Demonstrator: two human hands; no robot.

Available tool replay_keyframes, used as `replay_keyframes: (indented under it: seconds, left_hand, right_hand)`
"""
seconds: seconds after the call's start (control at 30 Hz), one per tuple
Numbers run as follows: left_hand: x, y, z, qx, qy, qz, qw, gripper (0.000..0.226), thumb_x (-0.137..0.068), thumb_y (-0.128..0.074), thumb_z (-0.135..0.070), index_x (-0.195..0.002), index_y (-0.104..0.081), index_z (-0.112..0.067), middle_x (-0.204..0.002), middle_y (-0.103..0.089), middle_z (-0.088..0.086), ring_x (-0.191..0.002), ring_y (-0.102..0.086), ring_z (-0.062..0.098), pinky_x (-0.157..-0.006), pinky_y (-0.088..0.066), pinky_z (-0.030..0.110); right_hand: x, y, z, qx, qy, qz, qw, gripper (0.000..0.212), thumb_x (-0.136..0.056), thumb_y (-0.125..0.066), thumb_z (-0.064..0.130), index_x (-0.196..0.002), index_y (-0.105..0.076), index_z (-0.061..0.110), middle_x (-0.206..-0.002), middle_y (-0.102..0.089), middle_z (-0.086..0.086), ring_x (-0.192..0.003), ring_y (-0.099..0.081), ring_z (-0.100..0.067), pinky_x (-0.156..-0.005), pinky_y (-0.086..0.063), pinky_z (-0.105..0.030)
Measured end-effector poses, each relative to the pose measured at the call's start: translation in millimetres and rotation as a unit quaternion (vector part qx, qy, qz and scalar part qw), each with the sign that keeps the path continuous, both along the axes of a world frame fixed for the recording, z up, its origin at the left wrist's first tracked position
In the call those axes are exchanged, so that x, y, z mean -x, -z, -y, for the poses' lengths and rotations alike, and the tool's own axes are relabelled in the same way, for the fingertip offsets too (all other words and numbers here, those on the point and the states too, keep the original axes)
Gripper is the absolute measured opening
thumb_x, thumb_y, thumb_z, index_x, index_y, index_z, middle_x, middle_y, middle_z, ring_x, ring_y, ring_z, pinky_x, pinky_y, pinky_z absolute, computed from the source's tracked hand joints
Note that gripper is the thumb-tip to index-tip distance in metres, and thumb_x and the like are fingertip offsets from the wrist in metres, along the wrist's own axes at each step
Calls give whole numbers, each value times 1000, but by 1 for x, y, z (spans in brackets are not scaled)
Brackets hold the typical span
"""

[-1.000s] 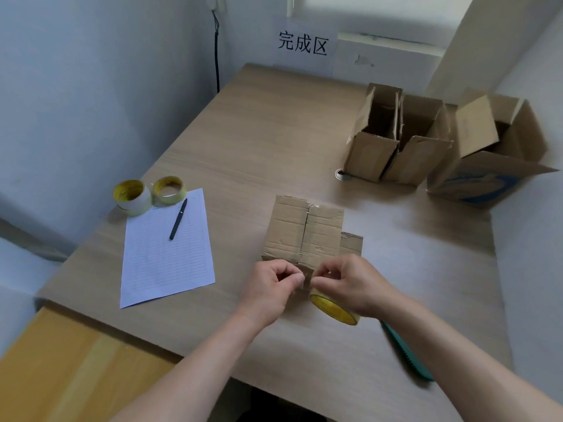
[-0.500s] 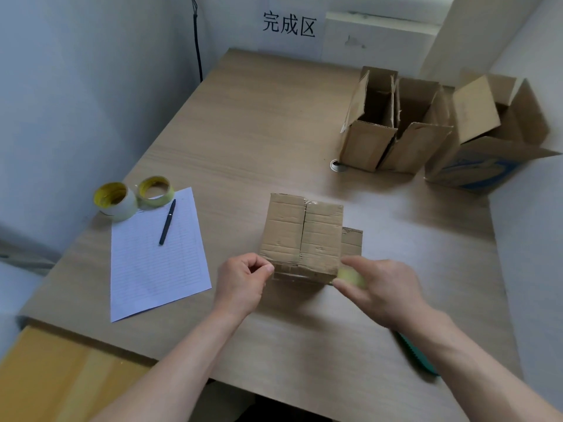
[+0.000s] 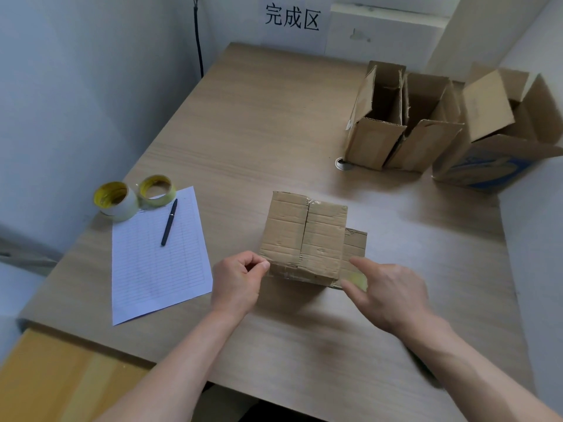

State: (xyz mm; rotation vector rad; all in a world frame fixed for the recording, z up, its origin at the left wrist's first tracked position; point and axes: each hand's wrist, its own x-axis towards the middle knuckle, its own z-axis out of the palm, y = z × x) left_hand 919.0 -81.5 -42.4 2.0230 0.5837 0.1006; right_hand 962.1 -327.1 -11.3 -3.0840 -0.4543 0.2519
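Box: brown corrugated cardboard box (image 3: 304, 236), flaps closed, at the centre of the frame on the light wooden table (image 3: 243, 123).
Left hand: left hand (image 3: 240, 281) pinches the clear tape strip (image 3: 292, 274) at the box's lower-left corner.
Right hand: right hand (image 3: 387, 293) grips a blurred yellowish tape roll (image 3: 358, 280) at the box's lower-right corner.

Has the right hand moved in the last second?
Yes, rightward: the right hand, holding the tape roll, went from mid-front of the cardboard box to its right corner. The left hand pinches the tape end.
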Motion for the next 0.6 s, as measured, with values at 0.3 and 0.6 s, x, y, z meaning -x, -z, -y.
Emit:
replay_keyframes:
  seconds: [0.3,0.6]
  left_hand:
    - [-14,7,-12,-22,-16,-13,1000,13,-83,-74,-13,-71,-75,-18,-60,-66,-14,-59,-58,-2,-56,-40,8]
    - [-41,12,-18,30,-40,-70,996,18,-76,-80,-21,-87,-67,-17,-79,-71,0,-71,-65,21,-70,-53,31]
  right_hand:
    - [-1,9,-17,4,-13,19,1000,55,-96,-35,64,-144,-23,40,-102,-70,3,-96,-65,-28,-64,-36,-33]
    - [-12,20,-18,16,-33,32,999,52,-99,-30,60,-148,-25,42,-104,-71,2,-95,-66,-25,-64,-34,-32]
